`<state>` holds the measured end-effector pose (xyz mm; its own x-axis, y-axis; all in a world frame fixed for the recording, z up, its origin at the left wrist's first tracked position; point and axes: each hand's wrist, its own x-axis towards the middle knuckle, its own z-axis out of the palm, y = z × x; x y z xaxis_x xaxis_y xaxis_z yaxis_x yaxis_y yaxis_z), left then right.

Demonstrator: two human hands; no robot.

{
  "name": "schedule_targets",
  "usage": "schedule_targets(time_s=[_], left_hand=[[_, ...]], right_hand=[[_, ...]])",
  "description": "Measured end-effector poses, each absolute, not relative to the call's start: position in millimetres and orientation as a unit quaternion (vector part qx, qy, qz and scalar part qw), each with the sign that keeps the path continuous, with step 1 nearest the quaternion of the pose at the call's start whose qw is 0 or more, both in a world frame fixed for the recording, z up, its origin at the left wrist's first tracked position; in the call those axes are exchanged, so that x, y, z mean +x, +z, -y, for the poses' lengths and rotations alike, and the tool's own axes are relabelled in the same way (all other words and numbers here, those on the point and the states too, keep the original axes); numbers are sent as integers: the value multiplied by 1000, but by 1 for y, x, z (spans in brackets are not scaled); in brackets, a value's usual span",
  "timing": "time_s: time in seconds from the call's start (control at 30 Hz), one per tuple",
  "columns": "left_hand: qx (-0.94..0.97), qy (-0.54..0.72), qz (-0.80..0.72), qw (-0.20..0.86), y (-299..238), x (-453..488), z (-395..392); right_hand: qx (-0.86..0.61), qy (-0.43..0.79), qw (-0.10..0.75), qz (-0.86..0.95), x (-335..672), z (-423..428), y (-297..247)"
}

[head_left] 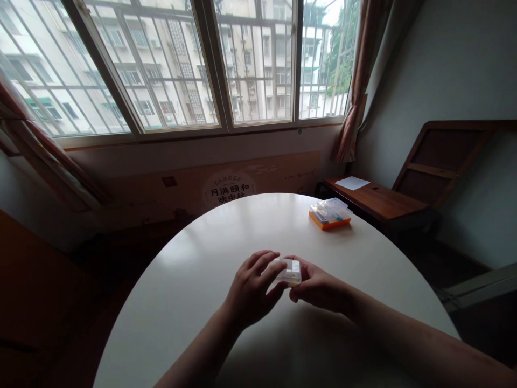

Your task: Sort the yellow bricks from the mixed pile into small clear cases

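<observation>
Above the white round table (194, 269) I hold a small clear plastic box (291, 274) with something pale inside that I cannot make out. My right hand (317, 285) grips its right end, thumb low at the near side and fingers behind it. Over its left part lies my left hand (258, 285), fingers bent across the top and thumb against the near lower edge. The left end of the box is hidden by those fingers. Its lid looks closed.
Toward the table's far right edge sits an orange box (330, 222) with clear plastic cases on it. Beyond the edge stands a brown wooden bench (379, 198) with white paper (353, 183) on it. Barred windows (258, 64) and curtains (353, 108) lie ahead.
</observation>
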<state>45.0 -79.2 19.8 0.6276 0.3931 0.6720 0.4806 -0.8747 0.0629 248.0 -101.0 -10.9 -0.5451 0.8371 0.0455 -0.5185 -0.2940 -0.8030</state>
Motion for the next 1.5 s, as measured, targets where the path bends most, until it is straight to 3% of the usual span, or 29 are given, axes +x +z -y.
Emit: schedule_targets(time_s=[0.23, 0.43, 0.77, 0.97, 1.27, 1.5], left_hand=[[-902, -330, 273, 55, 18, 41, 76], [-860, -401, 297, 105, 17, 36, 70], [-851, -377, 330, -157, 16, 47, 82], [-814, -395, 364, -223, 7, 54, 79], [-838, -368, 341, -214, 10, 48, 78], [-892, -327, 294, -109, 14, 46, 79]], right_hand=[[-249, 723, 444, 467, 249, 99, -10], [-211, 760, 480, 384, 258, 95, -6], [-263, 722, 505, 392, 254, 95, -14], [-291, 701, 497, 421, 248, 97, -14], [-316, 698, 471, 437, 253, 91, -16], [-289, 685, 435, 509, 256, 88, -21]])
